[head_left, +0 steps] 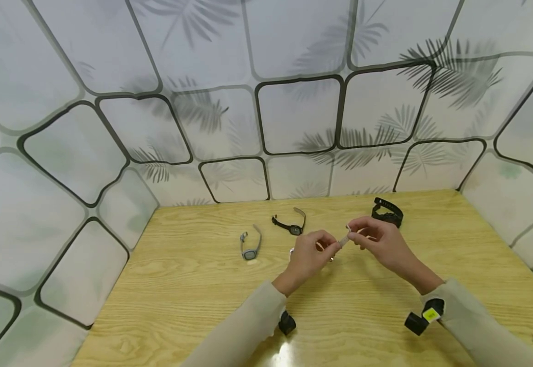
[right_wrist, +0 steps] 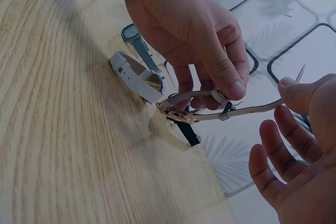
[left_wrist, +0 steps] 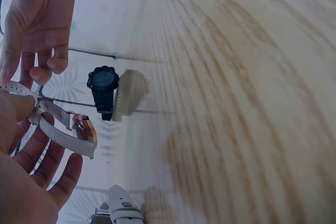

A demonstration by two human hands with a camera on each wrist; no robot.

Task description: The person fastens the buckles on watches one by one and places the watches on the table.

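Note:
A wristwatch with a pale strap and a rose-gold case [right_wrist: 178,115] is held in the air between both hands, above the table. My left hand [head_left: 306,256] pinches its strap [left_wrist: 63,136] near the buckle, between thumb and fingers. The strap's free end runs through the buckle side toward my right hand [head_left: 381,242], whose thumb and forefinger pinch it. In the right wrist view the case hangs below the left fingers, seen edge-on, so the dial is hidden. A white-strapped watch [right_wrist: 137,77] lies on the table, mostly hidden behind the left hand in the head view.
Left of the hands lie a grey-blue watch [head_left: 250,254] and a small black watch [head_left: 296,230]. A bulky black watch [head_left: 389,216] lies beyond the right hand. The wooden table [head_left: 193,290] ends at patterned fabric walls [head_left: 300,117]. Black devices sit at both wrists.

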